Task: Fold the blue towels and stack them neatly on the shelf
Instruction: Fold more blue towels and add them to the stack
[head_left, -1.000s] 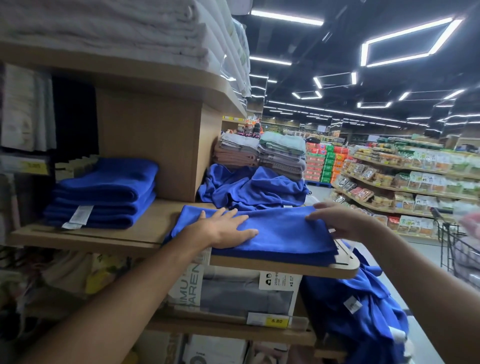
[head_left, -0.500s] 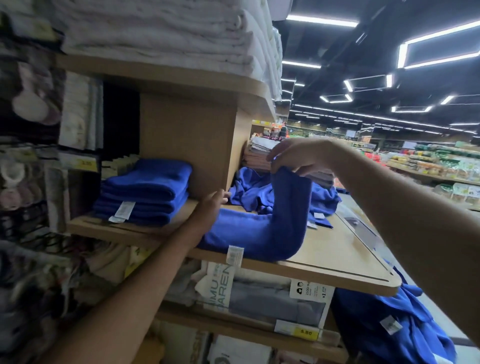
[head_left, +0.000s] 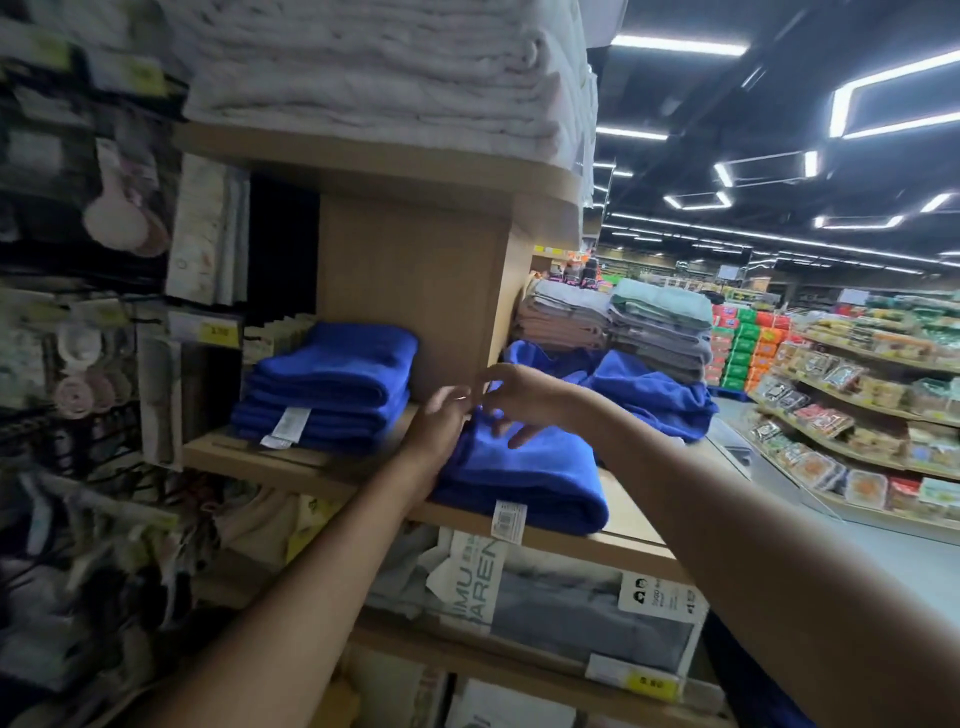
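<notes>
Two hands meet over one folded blue towel (head_left: 524, 478) at the centre of the frame. It lies flat on the wooden shelf (head_left: 322, 465), folded into a thick rectangle with a rounded fold toward the lower right. A white barcode tag (head_left: 509, 521) hangs from its front edge over the shelf lip.

The left hand (head_left: 441, 423) sits against the towel's left edge, and motion blur hides whether its fingers grip the cloth. The right hand (head_left: 514, 397) is at the towel's far corner with its fingers spread and loose, holding nothing firmly.

Left of centre, on the same shelf, a stack of folded blue towels (head_left: 332, 384) stands beside a wooden divider (head_left: 410, 291). Right of the hands, a heap of unfolded blue towels (head_left: 654, 397) lies crumpled, with grey and green towel stacks (head_left: 660, 327) behind it. White towels (head_left: 374, 78) fill the board above, at the upper left. Packaged bedding (head_left: 571, 613) sits on the level below.

Grocery shelves (head_left: 857, 389) run along the right edge under strip lights (head_left: 680, 45) on a dark ceiling.
</notes>
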